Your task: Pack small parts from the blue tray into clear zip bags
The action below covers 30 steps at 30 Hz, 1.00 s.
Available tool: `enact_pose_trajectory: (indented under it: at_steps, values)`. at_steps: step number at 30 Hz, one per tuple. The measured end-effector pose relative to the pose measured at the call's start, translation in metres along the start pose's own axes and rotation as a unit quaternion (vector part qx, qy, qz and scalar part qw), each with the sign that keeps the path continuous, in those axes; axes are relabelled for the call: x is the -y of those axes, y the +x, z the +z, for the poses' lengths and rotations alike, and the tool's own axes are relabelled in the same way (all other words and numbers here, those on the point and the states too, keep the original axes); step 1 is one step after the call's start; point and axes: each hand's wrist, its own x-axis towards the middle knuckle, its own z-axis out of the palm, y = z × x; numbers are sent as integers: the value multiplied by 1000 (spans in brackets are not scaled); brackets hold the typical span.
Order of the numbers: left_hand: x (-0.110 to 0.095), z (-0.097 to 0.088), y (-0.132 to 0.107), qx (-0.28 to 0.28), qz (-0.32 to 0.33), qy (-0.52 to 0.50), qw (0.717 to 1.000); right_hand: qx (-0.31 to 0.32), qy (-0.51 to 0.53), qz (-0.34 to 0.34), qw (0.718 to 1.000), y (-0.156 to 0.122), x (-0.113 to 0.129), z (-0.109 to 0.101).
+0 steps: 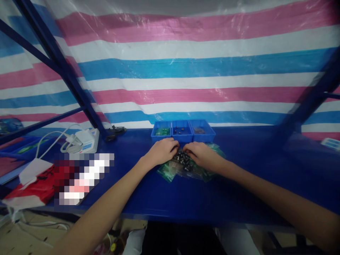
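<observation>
A pile of small black parts that look like screws (184, 161) lies on clear and green plastic bags (168, 170) on the blue table. My left hand (165, 148) rests at the left edge of the pile, its fingers curled inward. Facing it from the right, my right hand (202, 154) has its thumb and fingers bent together at the pile's upper edge. Whatever either hand pinches is too small or hidden to make out. Just behind my hands stands a blue bin (183, 137) with three compartments: green packets at left, a few small dark pieces in the middle, brownish packets at right.
To the left lie a red and white bag (34, 191), a blurred-out flat object (86, 180) and a white power strip (90, 141) with cables. Dark blue frame posts (71, 85) rise at both sides. Striped plastic sheeting (186, 67) hangs behind the table (148, 198).
</observation>
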Motion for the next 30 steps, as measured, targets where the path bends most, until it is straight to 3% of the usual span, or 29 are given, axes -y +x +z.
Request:
enact_pose_trajectory:
  at_steps: [15, 30]
  values:
    - [-1, 1, -1, 4, -2, 10, 1000, -3, -33, 11, 999, -1, 6, 1]
    - [-1, 2, 0, 10, -3, 10, 1000, 5, -51, -20, 998, 3, 7, -3]
